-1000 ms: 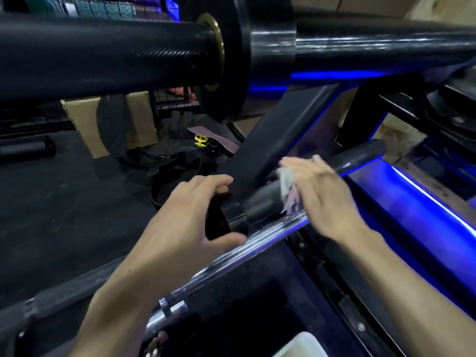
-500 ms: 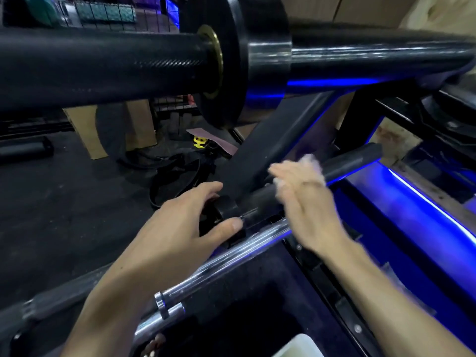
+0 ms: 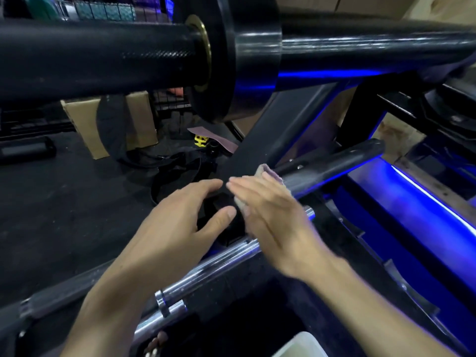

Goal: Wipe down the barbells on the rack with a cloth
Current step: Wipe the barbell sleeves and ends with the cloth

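Observation:
A black barbell sleeve (image 3: pixel 332 163) slants up to the right across the middle of the rack. My right hand (image 3: pixel 273 217) lies over its lower end with fingers straight, pressing a small pale cloth (image 3: pixel 266 171) onto it. My left hand (image 3: pixel 177 228) grips the sleeve's black collar (image 3: pixel 226 228), thumb in front and fingers over the top. A chrome bar (image 3: pixel 206 271) runs just below both hands. A thick black barbell (image 3: pixel 103 55) with its collar (image 3: pixel 231 55) spans the top of the view.
Black rack beams (image 3: pixel 278 135) cross behind the hands, lit by blue light strips (image 3: pixel 432 199) at the right. A cardboard box (image 3: pixel 85 119), black straps and a yellow object (image 3: pixel 200 140) lie on the dark floor. A white container corner (image 3: pixel 301 343) shows at the bottom.
My right hand has slid the cloth down the black sleeve toward the collar, ending next to my left hand. The left hand has kept its hold on the collar.

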Available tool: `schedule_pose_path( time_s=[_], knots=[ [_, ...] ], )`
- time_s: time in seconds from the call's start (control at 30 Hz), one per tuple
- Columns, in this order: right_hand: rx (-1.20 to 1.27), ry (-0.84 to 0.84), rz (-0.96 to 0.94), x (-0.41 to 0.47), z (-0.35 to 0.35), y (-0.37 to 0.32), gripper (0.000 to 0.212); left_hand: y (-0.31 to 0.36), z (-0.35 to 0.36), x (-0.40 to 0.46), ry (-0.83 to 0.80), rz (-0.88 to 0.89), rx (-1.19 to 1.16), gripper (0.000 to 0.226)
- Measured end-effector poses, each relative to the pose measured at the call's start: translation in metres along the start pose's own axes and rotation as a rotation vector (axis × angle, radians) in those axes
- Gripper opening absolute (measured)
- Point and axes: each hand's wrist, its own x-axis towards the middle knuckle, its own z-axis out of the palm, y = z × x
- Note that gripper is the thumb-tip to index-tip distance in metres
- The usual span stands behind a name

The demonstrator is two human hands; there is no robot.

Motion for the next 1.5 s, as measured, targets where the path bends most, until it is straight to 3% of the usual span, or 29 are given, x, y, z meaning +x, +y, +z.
schedule_pose_path(
  time_s=[0.1,0.2,0.27,0.4,0.47,0.53,0.6,0.67,0.77,0.87,0.97,1.07,1.17,1.23,1.3,1.37,1.43,1.5],
  knots=[
    [-0.107,-0.056,0.139,-0.001,-0.019,0.04,0.049,0.001,-0.002,-0.002,-0.034,-0.031,-0.021,0.064],
    [-0.129,0.101,0.374,0.004,-0.028,0.056,0.04,0.001,-0.002,-0.003,-0.031,-0.025,-0.048,0.065],
    [-0.137,0.118,0.263,0.004,-0.007,0.03,0.035,0.002,-0.002,-0.001,-0.025,-0.013,-0.059,0.067],
    [-0.045,-0.084,-0.023,0.004,-0.009,0.01,0.043,0.001,0.0,0.0,0.008,0.044,-0.062,0.071],
    [-0.121,-0.105,0.078,0.002,-0.021,0.041,0.05,0.001,0.001,-0.001,0.0,0.058,-0.03,0.077],
    [-0.124,-0.028,0.294,0.006,-0.036,0.065,0.061,0.002,0.001,-0.001,-0.032,0.066,0.029,0.085],
    [-0.171,0.038,0.347,0.008,-0.029,0.055,0.056,0.004,0.001,-0.001,-0.066,0.045,0.086,0.091],
    [-0.134,0.046,0.175,0.005,-0.01,0.026,0.041,0.006,0.0,0.0,-0.065,0.012,0.083,0.086],
    [0.052,-0.079,-0.016,0.003,-0.009,0.006,0.047,0.004,-0.001,-0.001,-0.038,0.004,0.034,0.067],
    [-0.075,-0.103,0.14,0.002,-0.021,0.048,0.061,0.003,0.0,-0.001,-0.059,-0.002,0.003,0.068],
    [-0.128,0.053,0.356,0.008,-0.027,0.061,0.059,0.004,0.0,-0.001,-0.04,-0.006,-0.05,0.073],
    [-0.148,-0.021,0.134,0.004,-0.001,0.024,0.046,0.004,0.002,0.001,-0.034,0.028,0.005,0.086],
    [0.007,-0.098,-0.031,-0.002,-0.008,0.009,0.049,0.006,0.002,0.002,-0.048,0.029,0.065,0.086],
    [-0.053,-0.08,0.067,-0.007,-0.023,0.027,0.063,0.007,0.003,0.001,-0.064,-0.021,0.063,0.078],
    [-0.06,-0.027,0.261,-0.004,-0.036,0.055,0.046,0.008,0.003,-0.001,-0.063,-0.037,0.07,0.069],
    [-0.124,0.068,0.33,0.001,-0.034,0.053,0.035,0.009,0.003,-0.001,-0.058,-0.027,0.053,0.065],
    [-0.165,0.067,0.223,-0.001,-0.012,0.034,0.038,0.011,0.002,0.001,-0.044,-0.037,0.002,0.069],
    [-0.08,-0.037,0.026,-0.003,-0.004,0.009,0.043,0.009,0.003,0.001,-0.022,-0.018,0.005,0.08]
  ],
)
